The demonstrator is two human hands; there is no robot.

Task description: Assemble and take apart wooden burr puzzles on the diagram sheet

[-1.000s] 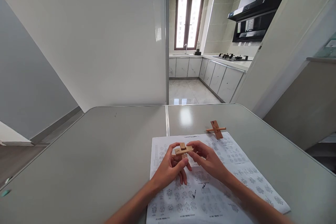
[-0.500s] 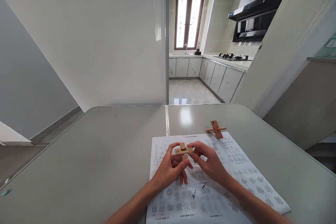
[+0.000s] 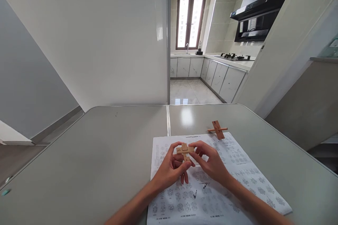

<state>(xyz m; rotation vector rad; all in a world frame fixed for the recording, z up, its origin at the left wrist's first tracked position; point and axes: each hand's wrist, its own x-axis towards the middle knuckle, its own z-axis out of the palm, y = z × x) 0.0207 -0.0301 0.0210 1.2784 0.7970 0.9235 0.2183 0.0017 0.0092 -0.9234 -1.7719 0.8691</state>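
Note:
Two or more interlocking wooden puzzle pieces (image 3: 185, 149) are held above a printed sheet, crossed over each other; a dark mark shows on the left end of the crosswise one. My left hand (image 3: 173, 167) grips them from the left, its thumb near the lower end and its index finger at the upper left. From the right, my right hand (image 3: 208, 158) pinches the right end of the crosswise piece between thumb and fingertips. Beyond the hands, another crossed pair of wooden pieces (image 3: 218, 130) rests at the sheet's far edge, a dark mark on its upper end.
The printed sheet (image 3: 182, 200), covered in rows of small diagrams, lies under both hands on the grey table (image 3: 92, 168). A seam runs across the table from its far edge. A small teal object (image 3: 5, 192) is at the far left. Behind stand a white wall and a kitchen.
The upright piece between my fingers has shifted against the crosswise one; the gap seen at their crossing is now covered. Both hands stay in nearly the same place.

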